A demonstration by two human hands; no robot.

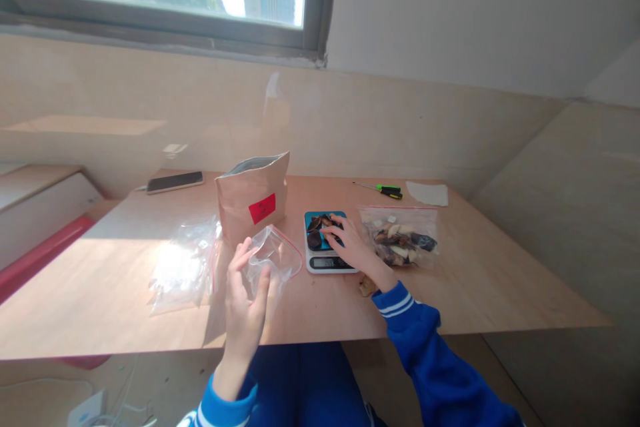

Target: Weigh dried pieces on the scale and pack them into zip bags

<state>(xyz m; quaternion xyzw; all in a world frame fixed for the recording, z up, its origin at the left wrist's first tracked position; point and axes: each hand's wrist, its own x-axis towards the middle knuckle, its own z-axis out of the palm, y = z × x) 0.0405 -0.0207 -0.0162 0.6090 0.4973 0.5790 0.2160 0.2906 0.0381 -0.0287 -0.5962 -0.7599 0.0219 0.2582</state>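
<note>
- Left hand (245,310), lower centre of frame: grip clamped on an empty clear bag (274,259), mouth facing right.
- Right hand (353,247), centre: fingers spread apart, tips resting on dark dried pieces (318,227) on the scale (327,260); nothing pinched that I can tell.
- Key relation: pieces lie just right of the bag's mouth and slightly further up the frame; right hand nearer them.
- Filled bag (403,237): right of the scale.
- Brown pouch (254,197): upright, left of the scale.
- Worktop (500,280): also carries flat bags (183,267), phone (175,181), screwdriver (383,190).
</note>
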